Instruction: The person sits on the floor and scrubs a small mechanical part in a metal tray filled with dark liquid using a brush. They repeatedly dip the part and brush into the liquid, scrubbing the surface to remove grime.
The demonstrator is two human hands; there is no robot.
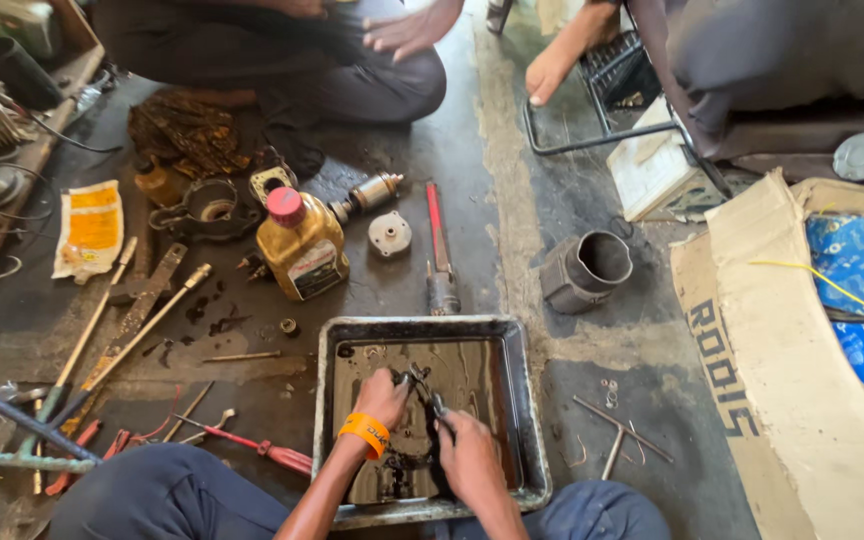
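Both of my hands are inside a shallow metal tray [524,400] of dark oily liquid on the floor in front of me. My left hand [382,396], with an orange band on the wrist, grips one end of a small black greasy metal part [424,388]. My right hand [470,455] holds the same part from below and right. More dark parts [399,472] lie in the liquid by my wrists.
A yellow oil bottle with a red cap [301,246], a metal housing [210,207], a motor armature [367,194], a grey cylinder [584,270] and a red-handled tool [439,250] lie beyond the tray. Hand tools [122,330] lie left, cardboard [782,370] right. Other people sit opposite.
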